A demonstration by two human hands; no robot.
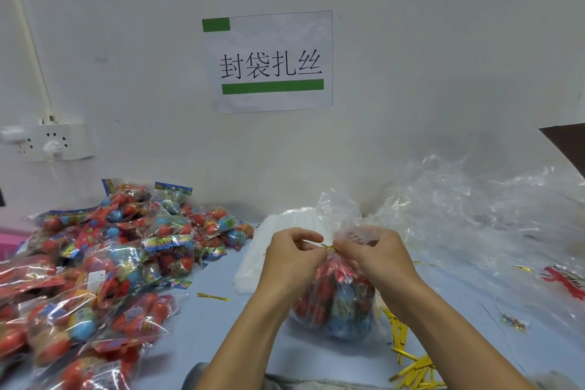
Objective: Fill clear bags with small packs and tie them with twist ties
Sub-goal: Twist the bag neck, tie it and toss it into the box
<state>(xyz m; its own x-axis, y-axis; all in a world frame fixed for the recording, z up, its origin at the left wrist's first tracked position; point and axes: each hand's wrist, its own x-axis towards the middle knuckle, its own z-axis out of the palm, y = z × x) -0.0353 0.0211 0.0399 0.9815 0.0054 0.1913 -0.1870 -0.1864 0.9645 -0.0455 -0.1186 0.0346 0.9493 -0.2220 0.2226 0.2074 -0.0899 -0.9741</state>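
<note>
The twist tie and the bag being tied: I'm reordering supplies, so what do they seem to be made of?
The twist tie looks like shiny gold metallic foil, probably over a thin wire since it holds a twist. The bag seems to be thin clear plastic film: glossy, crinkled, and the packs inside show through it.

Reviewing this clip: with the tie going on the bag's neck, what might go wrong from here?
1. The gold twist tie, pinched between left hand and right hand, may slip off the gathered neck of the filled clear bag.
2. Overtwisting might tear the thin film.
</note>
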